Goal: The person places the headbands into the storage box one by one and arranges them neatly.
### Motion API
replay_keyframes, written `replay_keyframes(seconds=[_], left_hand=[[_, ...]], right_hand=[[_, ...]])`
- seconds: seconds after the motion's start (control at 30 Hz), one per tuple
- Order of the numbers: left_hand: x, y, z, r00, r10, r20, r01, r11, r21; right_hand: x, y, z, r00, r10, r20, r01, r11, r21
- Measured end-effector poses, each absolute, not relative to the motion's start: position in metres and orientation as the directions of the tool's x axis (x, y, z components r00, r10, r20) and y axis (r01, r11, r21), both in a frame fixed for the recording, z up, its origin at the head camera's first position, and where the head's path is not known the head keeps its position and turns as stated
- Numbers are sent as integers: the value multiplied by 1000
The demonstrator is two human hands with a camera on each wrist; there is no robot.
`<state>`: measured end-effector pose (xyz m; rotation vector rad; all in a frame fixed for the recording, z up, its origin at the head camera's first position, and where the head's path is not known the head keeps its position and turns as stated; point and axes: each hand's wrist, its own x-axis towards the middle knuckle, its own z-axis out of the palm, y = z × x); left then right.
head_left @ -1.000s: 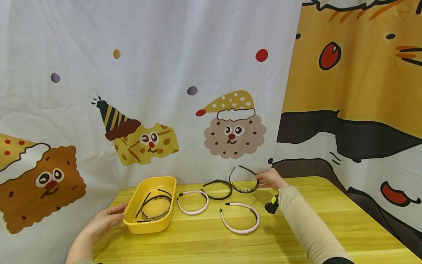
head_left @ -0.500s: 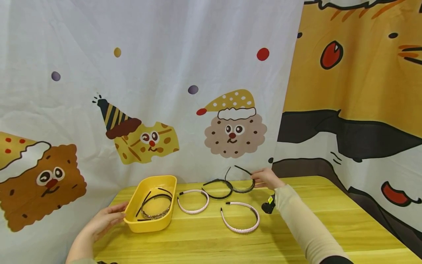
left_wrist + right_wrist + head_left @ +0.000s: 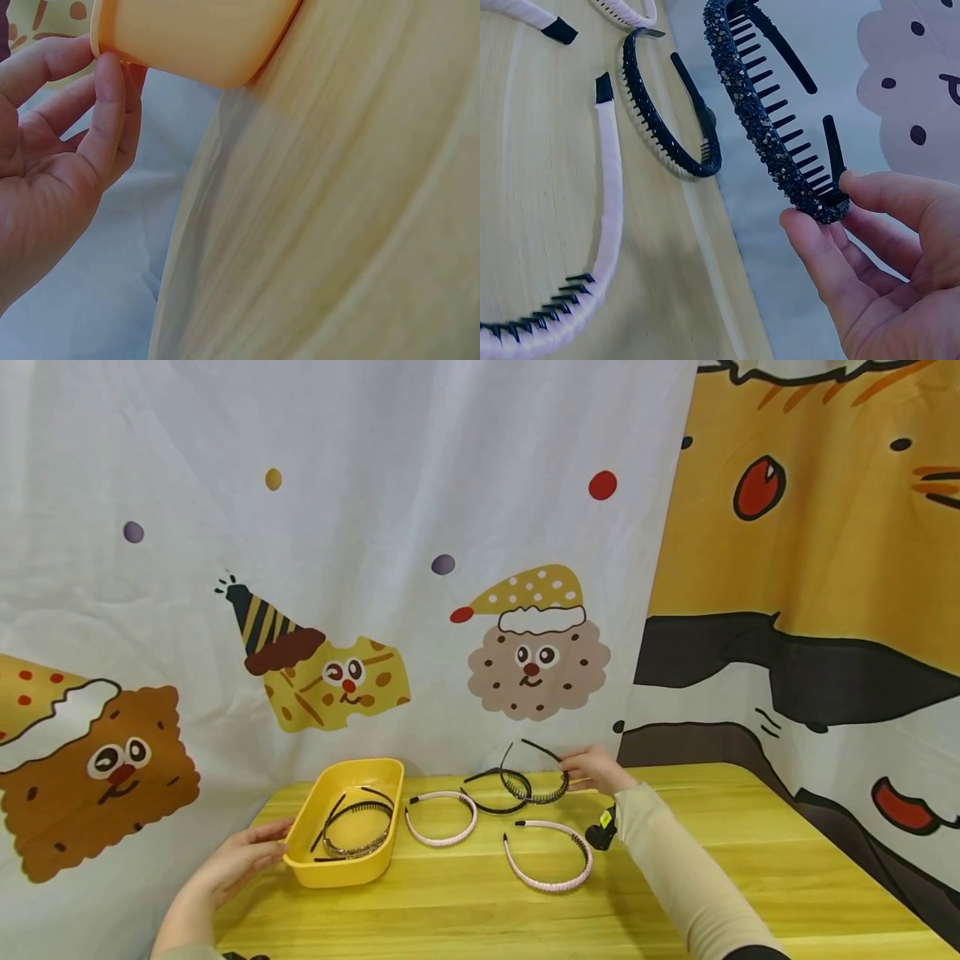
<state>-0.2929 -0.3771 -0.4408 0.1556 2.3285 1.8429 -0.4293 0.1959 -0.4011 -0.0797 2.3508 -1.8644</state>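
Observation:
My right hand (image 3: 596, 770) pinches one end of a black headband (image 3: 744, 105) between thumb and fingers. It is covered in dark glittering beads, with comb teeth inside, and is held up over the back of the table. My left hand (image 3: 232, 864) grips the left rim of a yellow plastic basket (image 3: 333, 878), fingertips at its edge in the left wrist view. Inside the basket lie black headbands and a glittery one (image 3: 360, 849). Another black headband (image 3: 635, 82) lies on the table behind, overlapped by the held one in the head view.
Two pink headbands lie on the wooden table (image 3: 465, 922): one (image 3: 442, 842) right of the basket, another (image 3: 553, 887) nearer the front. A white curtain (image 3: 360, 510) with cartoon prints hangs right behind the table's back edge.
My right hand has moved left with the beaded black headband, which now overlaps the black one lying on the table. The left hand and the basket have stayed in place.

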Motion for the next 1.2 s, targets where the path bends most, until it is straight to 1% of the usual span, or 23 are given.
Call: replay_keyframes(seconds=[0.17, 0.6, 0.87, 1.2], left_hand=[[-293, -378, -442, -979, 193, -60, -16, 224, 975], [-293, -377, -442, -977, 210, -41, 6, 215, 977], [-291, -377, -441, -975, 215, -51, -5, 211, 978], [-295, -379, -443, -977, 204, -54, -11, 209, 978]], right_hand=[[-429, 190, -401, -987, -143, -73, 40, 218, -975], [-432, 175, -398, -986, -152, -63, 23, 250, -968], [-432, 166, -394, -982, -171, -83, 42, 231, -972], [-438, 156, -395, -983, -173, -61, 19, 235, -972]])
